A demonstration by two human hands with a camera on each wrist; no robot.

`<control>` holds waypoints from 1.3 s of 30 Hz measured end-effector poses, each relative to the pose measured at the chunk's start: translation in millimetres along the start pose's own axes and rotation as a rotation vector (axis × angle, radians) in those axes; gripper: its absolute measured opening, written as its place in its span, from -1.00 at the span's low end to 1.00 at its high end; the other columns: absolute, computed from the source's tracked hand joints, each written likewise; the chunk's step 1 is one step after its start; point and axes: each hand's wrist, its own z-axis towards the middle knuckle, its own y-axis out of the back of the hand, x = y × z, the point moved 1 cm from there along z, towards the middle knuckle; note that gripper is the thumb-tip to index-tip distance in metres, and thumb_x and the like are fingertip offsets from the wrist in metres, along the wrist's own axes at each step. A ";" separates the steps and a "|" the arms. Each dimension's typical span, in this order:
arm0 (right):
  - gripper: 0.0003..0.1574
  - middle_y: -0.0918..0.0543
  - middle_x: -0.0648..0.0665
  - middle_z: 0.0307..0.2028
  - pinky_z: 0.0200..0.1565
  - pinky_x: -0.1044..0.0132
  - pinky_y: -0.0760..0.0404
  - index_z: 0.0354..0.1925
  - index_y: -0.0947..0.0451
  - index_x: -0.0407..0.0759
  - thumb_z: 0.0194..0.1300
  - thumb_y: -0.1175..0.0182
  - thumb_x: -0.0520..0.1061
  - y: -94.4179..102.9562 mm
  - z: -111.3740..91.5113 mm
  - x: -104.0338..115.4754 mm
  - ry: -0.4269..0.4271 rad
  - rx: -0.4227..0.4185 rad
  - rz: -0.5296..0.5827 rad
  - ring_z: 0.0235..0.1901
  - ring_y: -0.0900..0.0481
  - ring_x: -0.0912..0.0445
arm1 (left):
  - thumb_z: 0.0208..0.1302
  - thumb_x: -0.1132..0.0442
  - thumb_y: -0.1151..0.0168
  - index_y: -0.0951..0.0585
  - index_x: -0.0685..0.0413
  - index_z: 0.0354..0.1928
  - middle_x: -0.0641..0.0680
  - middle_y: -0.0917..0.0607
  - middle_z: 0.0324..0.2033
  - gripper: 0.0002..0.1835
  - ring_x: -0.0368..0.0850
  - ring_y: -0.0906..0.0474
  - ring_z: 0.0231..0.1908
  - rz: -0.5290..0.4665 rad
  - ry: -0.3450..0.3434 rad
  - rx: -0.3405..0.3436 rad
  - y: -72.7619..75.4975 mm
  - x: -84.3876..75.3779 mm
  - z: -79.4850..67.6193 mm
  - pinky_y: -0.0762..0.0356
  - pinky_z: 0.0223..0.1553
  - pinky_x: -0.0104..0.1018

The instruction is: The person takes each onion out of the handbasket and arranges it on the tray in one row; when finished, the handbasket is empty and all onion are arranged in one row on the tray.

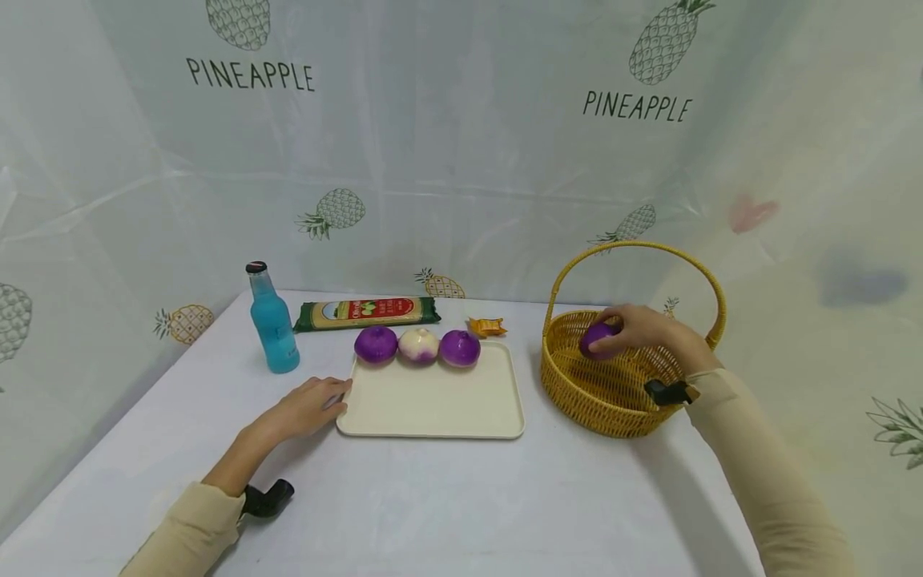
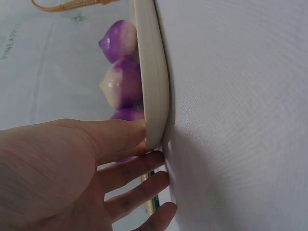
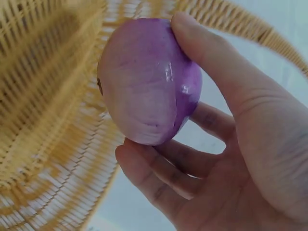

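My right hand (image 1: 638, 328) holds a purple onion (image 3: 147, 82) inside the wicker basket (image 1: 577, 401), thumb on one side and fingers on the other. In the right wrist view the onion shows a paler face and the basket weave lies close beside it. My left hand (image 1: 310, 407) touches the left edge of the cream tray (image 1: 433, 409), its thumb (image 2: 120, 134) at the rim and the other fingers spread loosely. Along the tray's back edge sit a purple onion (image 1: 376, 344), a whitish onion (image 1: 419, 345) and another purple onion (image 1: 460, 349).
A bottle of blue drink (image 1: 275, 328) stands at the table's back left. Behind the tray lie a long green-and-red packet (image 1: 366, 312) and a small orange wrapped snack (image 1: 487, 327). The basket's tall handle (image 1: 634, 244) arches over the right hand's area.
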 end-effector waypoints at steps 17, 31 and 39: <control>-0.16 -0.68 -0.12 -0.01 -0.08 0.22 -0.68 0.23 -0.46 -0.05 0.11 -0.38 0.31 0.7 2.8 73.2 0.216 -0.051 -0.036 -0.07 -0.65 0.07 | 0.38 0.26 -0.15 -0.44 0.38 0.28 0.40 -0.53 0.21 -0.50 0.41 -0.43 0.20 0.002 -0.028 -0.012 3.6 -2.2 -2.3 -0.43 0.22 0.28; -0.16 -0.68 -0.11 0.01 -0.02 0.20 -0.69 0.23 -0.47 -0.01 0.07 -0.41 0.30 -23.2 32.2 119.7 0.238 -0.036 -0.004 -0.07 -0.66 0.08 | 0.37 0.25 -0.18 -0.44 0.38 0.28 0.40 -0.54 0.21 -0.49 0.40 -0.43 0.20 0.002 -0.025 0.005 3.4 -1.9 -1.8 -0.44 0.22 0.26; -0.15 -0.69 -0.17 0.04 0.05 0.13 -0.66 0.25 -0.46 -0.06 0.09 -0.42 0.26 -35.6 59.2 127.1 0.242 -0.040 -0.021 -0.01 -0.65 0.02 | 0.37 0.28 -0.16 -0.44 0.40 0.27 0.41 -0.54 0.20 -0.51 0.41 -0.44 0.21 -0.014 -0.037 -0.008 3.0 -2.5 -1.9 -0.43 0.23 0.25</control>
